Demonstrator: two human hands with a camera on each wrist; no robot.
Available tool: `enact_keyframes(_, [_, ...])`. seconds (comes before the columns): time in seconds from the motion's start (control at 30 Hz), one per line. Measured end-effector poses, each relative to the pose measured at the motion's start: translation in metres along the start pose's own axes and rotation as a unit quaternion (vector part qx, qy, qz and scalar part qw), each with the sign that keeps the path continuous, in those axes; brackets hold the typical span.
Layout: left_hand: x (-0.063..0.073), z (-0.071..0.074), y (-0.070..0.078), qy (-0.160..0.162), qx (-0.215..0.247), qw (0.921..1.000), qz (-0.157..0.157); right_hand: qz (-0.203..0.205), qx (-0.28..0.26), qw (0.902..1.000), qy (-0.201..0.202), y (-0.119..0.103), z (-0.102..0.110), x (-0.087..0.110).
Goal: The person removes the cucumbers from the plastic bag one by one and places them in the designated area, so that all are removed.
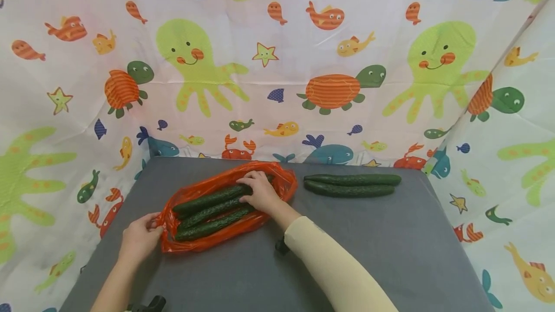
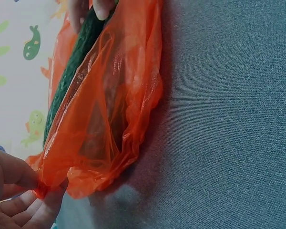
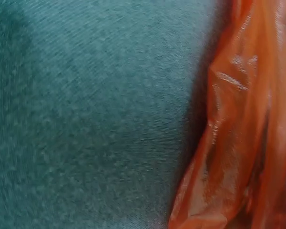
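Grey surface (image 1: 403, 240) in the lower half: left grip (image 1: 140, 237) pinches an orange bag (image 1: 217, 242), right grip (image 1: 262, 191) has a cucumber (image 1: 208, 200) inside (two loose cucumbers (image 1: 349, 188) lie right of centre).

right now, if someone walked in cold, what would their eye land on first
Probably the bright orange bag, left of centre on the grey table, with dark green cucumbers inside and the left hand pinching its left end. Next, likely the white cloth printed with cartoon sea animals, filling the background behind the table.
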State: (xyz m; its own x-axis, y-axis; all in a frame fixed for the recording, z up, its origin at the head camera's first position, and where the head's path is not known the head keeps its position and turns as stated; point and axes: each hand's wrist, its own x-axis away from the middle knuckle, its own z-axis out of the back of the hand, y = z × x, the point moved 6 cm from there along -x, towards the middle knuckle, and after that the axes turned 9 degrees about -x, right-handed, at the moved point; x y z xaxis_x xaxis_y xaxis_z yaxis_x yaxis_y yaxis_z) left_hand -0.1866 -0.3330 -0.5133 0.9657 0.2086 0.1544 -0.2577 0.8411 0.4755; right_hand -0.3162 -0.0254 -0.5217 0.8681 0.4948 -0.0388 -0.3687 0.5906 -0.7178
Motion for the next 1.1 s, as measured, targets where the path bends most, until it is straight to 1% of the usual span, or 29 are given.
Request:
enact_keyframes(0.1, [0.000, 0.000, -0.003, -0.003, -0.001, 1.0000, 0.003, 0.004, 0.032, 0.9994, 0.010, -0.004, -0.005, 0.000])
enact_keyframes(0.2, [0.001, 0.000, -0.004, -0.004, 0.002, 1.0000, 0.005, -0.002, 0.038, 0.9990, 0.025, -0.004, -0.006, -0.001])
enact_keyframes(0.33, [0.002, 0.002, -0.004, 0.002, 0.005, 1.0000, 0.005, -0.013, 0.018, 0.9990, 0.038, -0.002, -0.007, -0.001])
enact_keyframes(0.43, [0.002, 0.004, -0.004, 0.006, 0.005, 1.0000, 0.004, -0.010, 0.007, 0.9988, 0.048, -0.003, -0.005, -0.002])
enact_keyframes(0.6, [0.002, 0.002, -0.006, -0.002, 0.012, 0.9999, 0.007, -0.009, -0.017, 0.9983, 0.055, -0.004, -0.003, -0.003])
enact_keyframes(0.7, [0.003, 0.002, -0.005, -0.001, 0.014, 0.9999, 0.007, -0.014, -0.035, 0.9976, 0.058, -0.006, 0.000, 0.000])
enact_keyframes(0.83, [0.004, 0.002, -0.003, 0.006, 0.011, 0.9999, 0.000, -0.008, -0.047, 0.9970, 0.061, -0.015, 0.007, 0.004])
enact_keyframes(1.0, [0.004, 0.002, 0.000, 0.006, 0.004, 0.9999, -0.011, 0.006, -0.067, 0.9957, 0.064, -0.033, 0.016, 0.013])
enact_keyframes(1.1, [0.003, 0.001, 0.001, 0.004, 0.001, 0.9999, -0.010, 0.009, -0.075, 0.9952, 0.062, -0.042, 0.020, 0.019])
